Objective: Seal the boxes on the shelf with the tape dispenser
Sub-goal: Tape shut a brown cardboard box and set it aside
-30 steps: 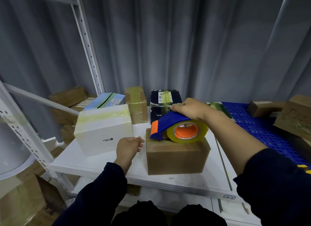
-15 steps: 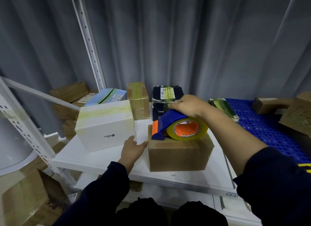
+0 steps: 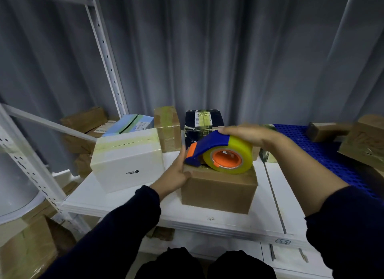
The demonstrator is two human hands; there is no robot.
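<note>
Tape dispenser (image 3: 209, 148) sits on top of brown box (image 3: 218, 190), blue nose and orange tab at box's left top edge, yellow roll (image 3: 228, 157) resting on lid. Right hand (image 3: 248, 133) grips dispenser from above – fingers curled over blue housing, palm on roll. Left hand (image 3: 176, 172) flat against box's left face, fingers straight, thumb at front top corner. Box stands near front of white shelf (image 3: 207, 222). White box (image 3: 126, 160) just beside left hand; dark box (image 3: 204, 123) and tall brown box (image 3: 167, 127) behind. Blue perforated surface (image 3: 324, 150) at right.
</note>
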